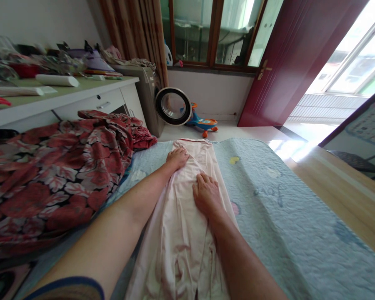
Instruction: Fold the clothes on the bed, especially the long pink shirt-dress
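A long pale pink garment (187, 233), which looks like a pair of trousers, lies lengthwise on a light blue quilted bed cover (256, 216). Its far end has a thin reddish edge, and creases run along the near part. My left hand (177, 159) rests on the far left side of the cloth, fingers stretched forward. Nearer and to the right, my right hand (208, 192) lies palm down on the garment with its fingers extended. Neither hand grips the fabric; both press on its surface.
A heap of red floral cloth (65, 175) lies to the left. Beyond it stands a cluttered counter (103, 89). The washing machine's round door (173, 106) hangs open past the bed, beside a blue and orange ride-on toy (203, 121). A dark red door (287, 62) stands at the right.
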Action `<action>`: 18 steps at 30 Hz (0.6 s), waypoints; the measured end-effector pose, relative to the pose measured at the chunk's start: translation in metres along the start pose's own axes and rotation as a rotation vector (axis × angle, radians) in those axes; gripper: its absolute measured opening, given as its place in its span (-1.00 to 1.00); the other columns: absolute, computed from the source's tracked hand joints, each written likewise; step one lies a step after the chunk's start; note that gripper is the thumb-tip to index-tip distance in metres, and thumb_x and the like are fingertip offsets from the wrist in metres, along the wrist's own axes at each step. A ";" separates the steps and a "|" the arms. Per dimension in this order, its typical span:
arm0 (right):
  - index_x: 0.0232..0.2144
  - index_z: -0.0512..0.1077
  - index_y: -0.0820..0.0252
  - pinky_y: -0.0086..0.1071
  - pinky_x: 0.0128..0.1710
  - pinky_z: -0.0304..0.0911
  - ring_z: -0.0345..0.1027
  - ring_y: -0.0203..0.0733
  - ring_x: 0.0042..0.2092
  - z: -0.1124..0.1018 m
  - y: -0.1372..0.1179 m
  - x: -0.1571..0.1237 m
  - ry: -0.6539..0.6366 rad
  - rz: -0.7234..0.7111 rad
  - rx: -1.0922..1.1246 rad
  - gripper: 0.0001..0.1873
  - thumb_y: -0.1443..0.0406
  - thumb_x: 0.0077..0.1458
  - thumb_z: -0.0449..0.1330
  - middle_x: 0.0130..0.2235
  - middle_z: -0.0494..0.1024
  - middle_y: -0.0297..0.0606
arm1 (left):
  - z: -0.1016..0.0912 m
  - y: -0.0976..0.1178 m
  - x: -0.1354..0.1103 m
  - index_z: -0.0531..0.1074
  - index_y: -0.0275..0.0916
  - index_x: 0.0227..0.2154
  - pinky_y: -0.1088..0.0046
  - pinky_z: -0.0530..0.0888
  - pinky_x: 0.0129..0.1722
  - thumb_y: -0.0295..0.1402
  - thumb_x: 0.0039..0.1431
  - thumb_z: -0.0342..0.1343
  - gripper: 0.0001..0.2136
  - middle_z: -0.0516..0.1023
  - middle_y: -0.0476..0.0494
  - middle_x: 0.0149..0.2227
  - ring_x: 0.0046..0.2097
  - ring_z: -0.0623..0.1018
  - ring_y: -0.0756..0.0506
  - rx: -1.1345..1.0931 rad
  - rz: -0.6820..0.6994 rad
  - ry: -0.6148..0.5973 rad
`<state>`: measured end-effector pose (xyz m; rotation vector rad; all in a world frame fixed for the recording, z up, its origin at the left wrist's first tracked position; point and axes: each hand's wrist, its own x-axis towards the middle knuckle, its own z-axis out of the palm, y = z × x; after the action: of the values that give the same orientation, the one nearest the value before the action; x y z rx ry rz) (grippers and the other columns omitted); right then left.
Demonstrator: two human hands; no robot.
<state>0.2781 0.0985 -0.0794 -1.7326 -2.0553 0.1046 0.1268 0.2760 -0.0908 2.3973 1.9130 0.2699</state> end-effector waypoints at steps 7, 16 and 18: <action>0.26 0.19 0.21 -0.12 0.29 -0.19 -0.07 -0.03 0.35 0.008 0.003 -0.003 -0.127 0.081 -0.064 -0.44 0.11 0.30 -0.08 0.34 0.16 -0.14 | -0.007 0.013 -0.001 0.35 -0.25 0.09 -0.04 0.17 0.19 -0.19 0.30 -0.11 -0.60 0.31 -0.32 0.25 0.25 0.26 -0.34 0.028 -0.073 0.069; 0.33 0.06 0.34 -0.05 0.33 -0.30 -0.21 -0.01 0.39 0.008 0.003 -0.003 -0.211 0.087 -0.110 -0.29 0.02 0.30 -0.14 0.38 0.03 -0.05 | -0.012 0.033 -0.079 0.30 -0.32 0.19 0.33 0.15 0.30 -0.38 0.29 -0.19 -0.55 0.27 -0.26 0.29 0.30 0.26 -0.10 -0.115 0.318 0.012; 0.33 0.06 0.34 -0.05 0.32 -0.27 -0.20 -0.01 0.39 0.007 0.003 -0.002 -0.210 0.080 -0.121 -0.30 0.03 0.31 -0.15 0.38 0.04 -0.05 | -0.005 0.030 -0.100 0.29 -0.33 0.20 0.33 0.14 0.31 -0.32 0.33 -0.22 -0.55 0.27 -0.26 0.29 0.31 0.24 -0.11 -0.133 0.350 -0.007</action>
<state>0.2783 0.0985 -0.0878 -1.9516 -2.1791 0.1995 0.1335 0.1720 -0.0910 2.6217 1.4114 0.3912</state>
